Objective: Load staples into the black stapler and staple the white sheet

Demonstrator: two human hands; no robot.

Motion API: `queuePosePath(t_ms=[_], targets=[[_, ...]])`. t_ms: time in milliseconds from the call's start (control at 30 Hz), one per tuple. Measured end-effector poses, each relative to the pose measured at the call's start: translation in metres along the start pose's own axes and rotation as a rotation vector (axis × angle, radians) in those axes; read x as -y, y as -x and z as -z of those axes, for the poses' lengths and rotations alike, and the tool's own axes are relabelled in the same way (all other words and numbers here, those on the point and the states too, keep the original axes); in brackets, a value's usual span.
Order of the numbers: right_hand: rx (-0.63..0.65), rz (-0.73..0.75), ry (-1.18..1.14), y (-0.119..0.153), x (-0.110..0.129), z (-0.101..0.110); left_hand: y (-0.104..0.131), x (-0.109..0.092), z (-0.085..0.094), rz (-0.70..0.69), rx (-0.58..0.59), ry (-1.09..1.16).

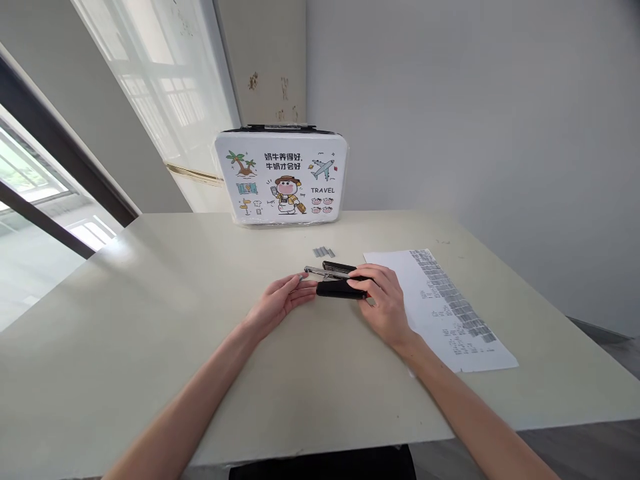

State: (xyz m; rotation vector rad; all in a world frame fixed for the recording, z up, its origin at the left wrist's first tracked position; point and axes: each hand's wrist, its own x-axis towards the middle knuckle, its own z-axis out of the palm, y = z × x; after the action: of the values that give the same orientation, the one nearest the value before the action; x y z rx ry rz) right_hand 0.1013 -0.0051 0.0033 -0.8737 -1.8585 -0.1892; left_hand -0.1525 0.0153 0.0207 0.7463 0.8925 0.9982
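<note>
stapler point(342, 289) on or perhaps above pale table point(310, 400), grey wall point(470, 107) behind

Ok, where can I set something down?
Bare tabletop lies left of your left forearm, and between that and your right forearm. It's crowded around your left hand, right hand and stapler, near the staple strips and the printed sheet.

Black stapler point(342, 289) in right grip point(384, 301)

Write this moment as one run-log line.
left hand: pinching small grey metal strip; right hand: holding opened black oblong stapler; beyond stapler: short grey metal strips on cream table
</note>
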Motion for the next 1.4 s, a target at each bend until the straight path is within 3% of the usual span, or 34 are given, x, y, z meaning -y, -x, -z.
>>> queuePosePath(t_ms=[133, 300, 500, 600, 833, 967, 1200, 1400], targets=[[-0.014, -0.068, -0.036, 0.002, -0.001, -0.001, -0.003, -0.004, 0.000, 0.012, -0.109, 0.145], [-0.006, -0.179, -0.119, 0.000, 0.006, -0.002, -0.002, -0.008, -0.002, -0.046, -0.159, 0.183], [0.015, -0.288, -0.208, -0.001, 0.009, -0.003, 0.012, 0.001, -0.012, -0.205, -0.183, -0.227], [-0.002, -0.262, -0.196, -0.001, 0.009, -0.003, 0.014, 0.006, -0.015, -0.182, -0.126, -0.231], [0.033, -0.245, -0.205, 0.002, 0.009, -0.004, 0.017, 0.012, -0.019, -0.110, 0.133, -0.234], [0.042, -0.275, -0.177, 0.005, 0.007, -0.005, 0.018, 0.013, -0.019, -0.072, 0.171, -0.145], [0.171, -0.463, -0.153, -0.006, -0.008, -0.019, 0.006, 0.019, -0.016, -0.156, -0.053, 0.243], [0.281, -0.502, -0.184, -0.038, -0.016, -0.067, 0.002, 0.020, -0.010, -0.128, -0.151, 0.367]])
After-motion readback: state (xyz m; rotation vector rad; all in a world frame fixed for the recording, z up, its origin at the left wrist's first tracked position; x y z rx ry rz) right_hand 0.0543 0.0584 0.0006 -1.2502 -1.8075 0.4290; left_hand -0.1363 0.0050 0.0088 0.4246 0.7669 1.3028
